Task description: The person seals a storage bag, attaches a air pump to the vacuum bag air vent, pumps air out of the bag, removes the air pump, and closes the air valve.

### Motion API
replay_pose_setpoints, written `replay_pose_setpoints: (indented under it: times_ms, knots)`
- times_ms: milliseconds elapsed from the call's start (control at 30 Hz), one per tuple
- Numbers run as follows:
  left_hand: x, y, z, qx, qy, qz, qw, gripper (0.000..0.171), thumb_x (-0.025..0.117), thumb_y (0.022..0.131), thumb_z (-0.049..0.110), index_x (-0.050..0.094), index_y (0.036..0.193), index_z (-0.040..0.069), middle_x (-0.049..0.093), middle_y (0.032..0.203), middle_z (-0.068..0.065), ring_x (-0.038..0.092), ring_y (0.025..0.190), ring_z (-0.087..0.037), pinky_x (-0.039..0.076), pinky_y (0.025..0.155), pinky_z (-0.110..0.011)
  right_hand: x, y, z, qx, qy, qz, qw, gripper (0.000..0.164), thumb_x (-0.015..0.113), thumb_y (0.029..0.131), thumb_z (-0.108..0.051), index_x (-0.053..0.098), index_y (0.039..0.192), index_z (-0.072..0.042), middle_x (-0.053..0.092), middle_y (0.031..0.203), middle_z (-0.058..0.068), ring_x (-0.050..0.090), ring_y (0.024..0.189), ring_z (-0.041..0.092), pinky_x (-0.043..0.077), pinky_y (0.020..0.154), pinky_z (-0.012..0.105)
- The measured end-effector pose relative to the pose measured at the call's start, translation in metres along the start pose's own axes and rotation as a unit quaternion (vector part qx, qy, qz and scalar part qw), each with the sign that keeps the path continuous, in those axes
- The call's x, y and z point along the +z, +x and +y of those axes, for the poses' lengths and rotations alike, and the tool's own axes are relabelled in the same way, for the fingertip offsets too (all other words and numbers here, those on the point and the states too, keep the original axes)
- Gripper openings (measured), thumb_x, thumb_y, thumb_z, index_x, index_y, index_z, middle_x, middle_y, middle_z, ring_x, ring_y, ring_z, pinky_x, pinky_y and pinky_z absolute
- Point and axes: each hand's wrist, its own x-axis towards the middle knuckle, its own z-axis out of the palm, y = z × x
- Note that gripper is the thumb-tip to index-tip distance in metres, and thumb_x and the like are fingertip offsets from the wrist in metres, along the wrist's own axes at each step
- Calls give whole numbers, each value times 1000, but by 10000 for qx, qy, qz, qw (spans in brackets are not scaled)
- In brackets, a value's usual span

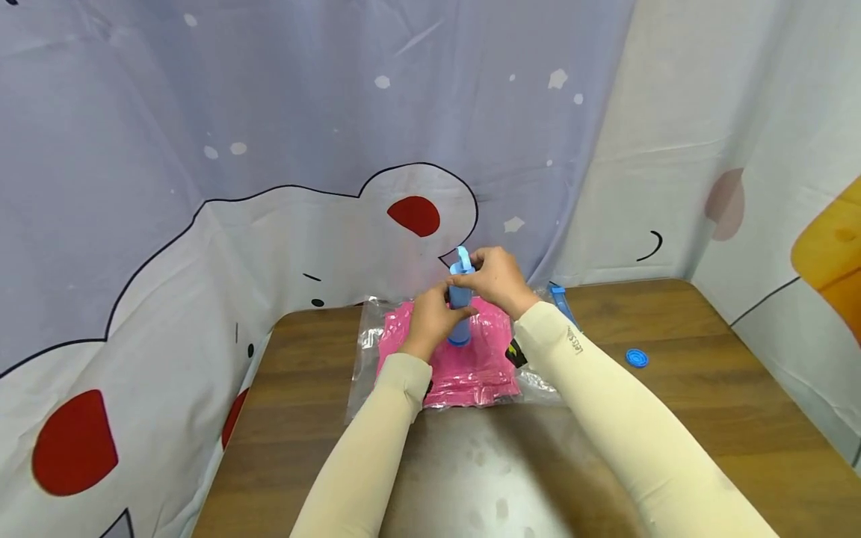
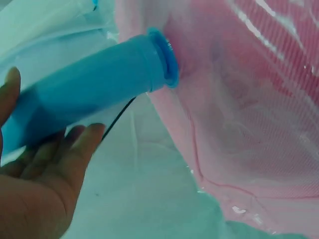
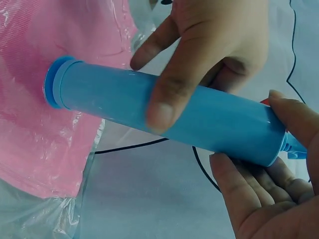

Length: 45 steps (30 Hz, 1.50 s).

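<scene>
A blue cylindrical hand pump (image 1: 460, 333) stands upright on a clear plastic storage bag with pink fabric (image 1: 464, 377) inside. Its flanged lower end (image 3: 59, 82) meets the plastic. Around the pump's barrel, my left hand (image 1: 429, 321) holds on with thumb and fingers, the thumb lying across it in the right wrist view. My right hand (image 1: 498, 280) grips the barrel's upper end, just below the light blue loop-shaped handle (image 1: 464, 259). Most of that handle is out of sight in the wrist views.
On the wooden table (image 1: 699, 418), a round blue cap (image 1: 637, 358) lies to the right of the bag. A blue strip-like piece (image 1: 562, 302) rests by the bag's back right corner. A printed curtain (image 1: 303, 112) hangs behind the table.
</scene>
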Motion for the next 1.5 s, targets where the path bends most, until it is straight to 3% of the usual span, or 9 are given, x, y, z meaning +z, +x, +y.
replay_pose_setpoints:
  times_ms: [67, 233, 467, 633, 833, 1033, 1233, 1367, 1500]
  knots:
    - [-5, 2, 0, -102, -336, -245, 9991, 62, 93, 97, 25, 70, 150, 4, 80, 142, -20, 77, 136, -39, 64, 113, -54, -6, -11, -21, 225, -105, -29, 9997, 48, 98, 91, -35, 80, 119, -1, 84, 123, 19, 78, 111, 32, 66, 98, 46]
    - [-4, 3, -7, -164, -824, -639, 9944, 65, 90, 100, 21, 63, 157, 4, 74, 153, -21, 69, 148, -42, 59, 121, -55, -11, -26, -39, 256, -199, -90, 9994, 40, 92, 96, -24, 78, 122, 3, 82, 130, 23, 76, 114, 32, 63, 98, 40]
    - [5, 2, -21, -44, -993, -406, 9942, 48, 91, 99, 18, 72, 140, 4, 80, 140, -20, 75, 140, -40, 64, 115, -54, -11, -27, -43, 168, -249, -282, 9992, 38, 90, 98, -19, 76, 124, 4, 83, 125, 23, 72, 108, 27, 58, 91, 34]
    - [11, 3, -22, 43, -805, -107, 9967, 45, 93, 96, 18, 76, 135, 3, 83, 133, -20, 79, 132, -38, 66, 111, -53, -14, -24, -41, 260, 103, -483, 9984, 42, 87, 101, -18, 73, 133, 6, 80, 135, 26, 74, 123, 32, 59, 102, 38]
    - [19, 2, -22, 42, -904, 170, 9957, 47, 95, 93, 15, 78, 135, 2, 84, 130, -20, 81, 128, -36, 66, 111, -53, -12, -25, -38, 123, -118, -188, 9997, 42, 90, 98, -30, 73, 124, -2, 78, 114, 14, 69, 107, 27, 57, 91, 37]
    - [20, 0, -24, -88, -529, 351, 9979, 46, 99, 89, 16, 81, 129, 1, 87, 121, -19, 84, 118, -34, 69, 104, -51, 0, -29, -42, -36, -591, 425, 9973, 51, 94, 93, -42, 74, 120, -4, 74, 105, 11, 65, 94, 26, 54, 80, 35]
    - [26, 1, -26, -65, -300, 483, 9984, 45, 100, 87, 16, 81, 125, -1, 87, 116, -19, 85, 111, -35, 71, 97, -51, 3, -26, -44, -6, -938, 649, 9935, 40, 97, 90, -37, 71, 94, -6, 62, 79, 4, 58, 78, 22, 47, 68, 31]
    - [26, 0, -29, -57, -471, 378, 9982, 49, 100, 87, 16, 80, 128, -2, 86, 120, -21, 85, 116, -36, 69, 102, -52, 0, -25, -44, -8, -1095, 625, 9920, 45, 99, 88, -36, 62, 80, -11, 50, 68, -2, 52, 72, 20, 42, 64, 31]
    - [20, 2, -32, -158, -524, -54, 9985, 58, 99, 89, 18, 73, 137, 1, 83, 131, -20, 81, 126, -39, 67, 108, -53, -4, -25, -45, -72, -1188, 505, 9916, 46, 99, 87, -35, 60, 76, -14, 48, 67, -4, 52, 73, 20, 43, 66, 31]
